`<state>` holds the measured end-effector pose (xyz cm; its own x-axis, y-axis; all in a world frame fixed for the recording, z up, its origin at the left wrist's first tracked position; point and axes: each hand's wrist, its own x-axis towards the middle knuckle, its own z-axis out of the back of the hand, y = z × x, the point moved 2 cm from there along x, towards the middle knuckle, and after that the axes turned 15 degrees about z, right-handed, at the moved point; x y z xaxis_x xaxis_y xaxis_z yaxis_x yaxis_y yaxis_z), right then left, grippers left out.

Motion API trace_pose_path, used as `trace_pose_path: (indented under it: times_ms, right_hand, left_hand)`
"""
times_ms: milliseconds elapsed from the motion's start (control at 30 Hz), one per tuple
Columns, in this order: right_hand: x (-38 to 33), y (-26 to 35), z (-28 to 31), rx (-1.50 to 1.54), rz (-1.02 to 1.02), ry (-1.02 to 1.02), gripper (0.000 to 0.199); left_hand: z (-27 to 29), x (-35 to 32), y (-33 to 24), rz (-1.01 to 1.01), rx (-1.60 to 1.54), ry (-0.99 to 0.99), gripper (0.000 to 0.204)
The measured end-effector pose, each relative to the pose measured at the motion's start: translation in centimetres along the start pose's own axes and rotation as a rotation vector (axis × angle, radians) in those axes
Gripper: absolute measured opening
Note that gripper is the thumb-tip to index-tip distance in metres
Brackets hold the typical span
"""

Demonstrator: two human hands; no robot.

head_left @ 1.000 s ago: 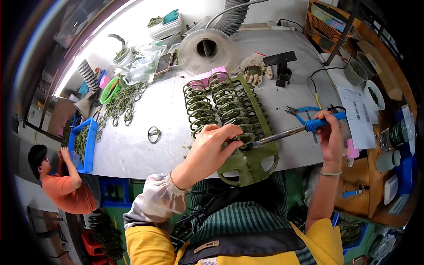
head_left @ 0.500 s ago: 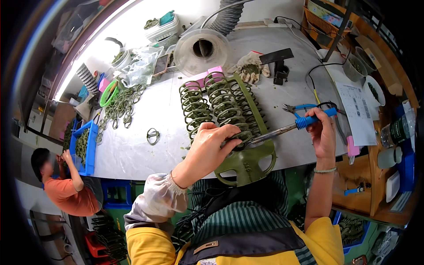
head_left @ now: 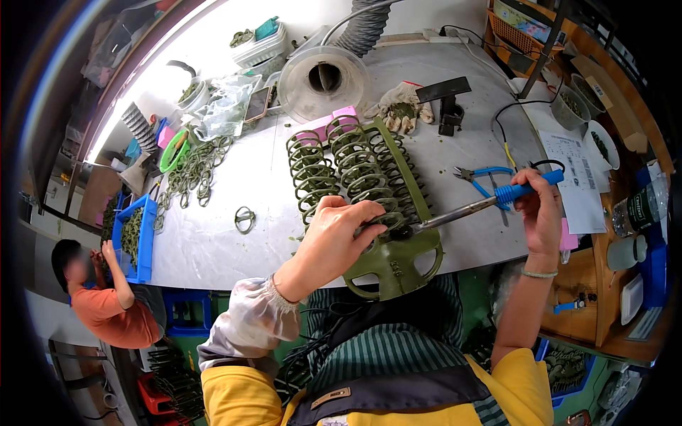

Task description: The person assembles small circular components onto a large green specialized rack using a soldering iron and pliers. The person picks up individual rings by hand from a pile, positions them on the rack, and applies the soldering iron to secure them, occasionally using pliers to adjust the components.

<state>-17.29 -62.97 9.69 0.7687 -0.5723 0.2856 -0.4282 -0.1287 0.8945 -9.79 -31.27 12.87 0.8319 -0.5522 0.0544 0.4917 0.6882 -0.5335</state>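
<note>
A dark green frame (head_left: pixel 395 273) with a cut-out handle end lies at the table's front edge. Rows of green rings (head_left: pixel 312 186) stand along its bars, stacked close together. My left hand (head_left: pixel 328 241) is over the near end of these rows, thumb and forefinger pinched on a green ring, which they partly hide. In my right hand (head_left: pixel 541 216) is a soldering iron (head_left: pixel 465 210) with a blue ribbed handle, gripped near its cable end. Its metal shaft slants down to the left, the tip close to the frame's near end, by my left fingertips; contact is unclear.
Blue-handled pliers (head_left: pixel 486 172) lie behind the iron. A loose ring (head_left: pixel 244 220) and a heap of rings (head_left: pixel 195 169) are to the left. Beyond stand a clear funnel hood (head_left: pixel 298 89), a glove (head_left: pixel 405 106) and a black stand (head_left: pixel 449 106). A co-worker (head_left: pixel 114 305) sits far left.
My right hand has moved to the right with the soldering iron, and its tip has drawn a little away from my left fingertips. My left hand has hardly moved.
</note>
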Motion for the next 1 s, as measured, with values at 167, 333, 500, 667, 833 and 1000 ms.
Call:
trace_pose_path:
  times_ms: [167, 333, 500, 667, 833, 1000]
  right_hand:
    - [0.2, 1.0, 0.9, -0.064, 0.014, 0.027, 0.020]
    - [-0.1, 1.4, 3.1, -0.057, 0.028, 0.047, 0.019]
    - [-0.1, 1.4, 2.3, 0.020, 0.029, 0.053, 0.018]
    - [-0.2, 1.7, 2.2, -0.001, 0.036, 0.011, 0.017]
    - [0.6, 2.3, 2.9, -0.001, 0.072, -0.006, 0.017]
    - [2.3, 2.0, 2.4, 0.027, 0.058, -0.127, 0.016]
  left_hand:
    - [0.8, -0.7, -0.4, -0.012, -0.044, -0.015, 0.024]
    - [4.7, 1.0, 5.5, 0.067, -0.470, -0.199, 0.024]
    - [7.2, -4.8, 25.6, 0.546, 0.408, -0.360, 0.021]
    - [3.9, -7.9, 31.1, 0.533, 0.473, -0.449, 0.019]
    - [4.3, -6.7, 27.8, 0.489, 0.318, -0.440, 0.011]
    - [5.8, -4.1, 26.5, 0.684, 0.023, -0.639, 0.010]
